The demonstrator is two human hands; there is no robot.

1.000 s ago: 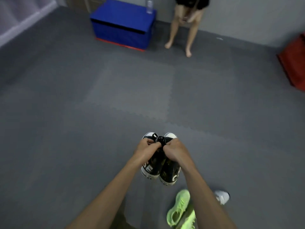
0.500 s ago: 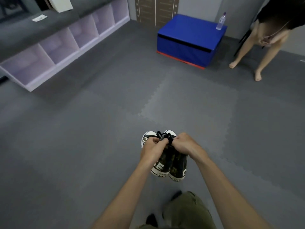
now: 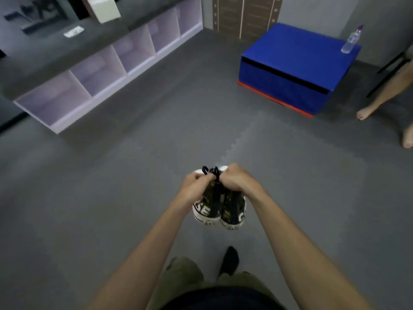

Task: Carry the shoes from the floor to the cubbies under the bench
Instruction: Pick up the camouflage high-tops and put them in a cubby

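Note:
A pair of black high-top sneakers with white soles and white lettering hangs in front of me, heels toward me. My left hand (image 3: 194, 186) grips the top of the left sneaker (image 3: 206, 212). My right hand (image 3: 237, 179) grips the top of the right sneaker (image 3: 233, 214). Both shoes are held side by side above the grey floor. The bench (image 3: 67, 43) with a dark top runs along the upper left, and its pale lilac cubbies (image 3: 98, 72) stand open below, with no shoes visible in them.
A blue padded box (image 3: 290, 70) with a red base stands at the upper right, a water bottle (image 3: 352, 40) on its far corner. Another person's bare feet (image 3: 366, 113) are at the right edge. A white box (image 3: 107, 7) sits on the bench top. Grey foam mats cover the floor.
My view has swung left and forward: the bench and cubbies came into sight and now look nearer. The green shoes on the floor dropped out of view. Both hands kept their grip on the sneakers.

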